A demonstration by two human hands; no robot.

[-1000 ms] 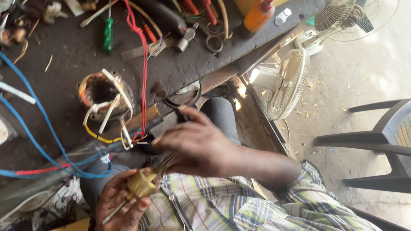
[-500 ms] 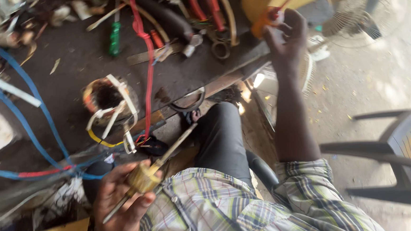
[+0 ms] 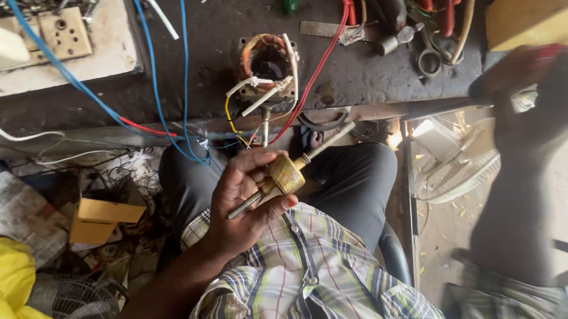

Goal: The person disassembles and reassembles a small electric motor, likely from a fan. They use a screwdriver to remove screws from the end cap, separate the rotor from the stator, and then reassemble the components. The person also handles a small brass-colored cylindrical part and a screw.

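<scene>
The brass-coloured rotor shaft [image 3: 283,174] is gripped in the left hand [image 3: 244,204] over the lap; best kept level. The right hand [image 3: 543,91] is blurred, its grip can't be told.

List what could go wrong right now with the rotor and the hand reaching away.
The left hand alone grips the rotor shaft over the lap, so it could slip and fall. The right hand, blurred, reaches toward the crowded bench and might knock the scissors or snag the red wire leading to the stator.
</scene>
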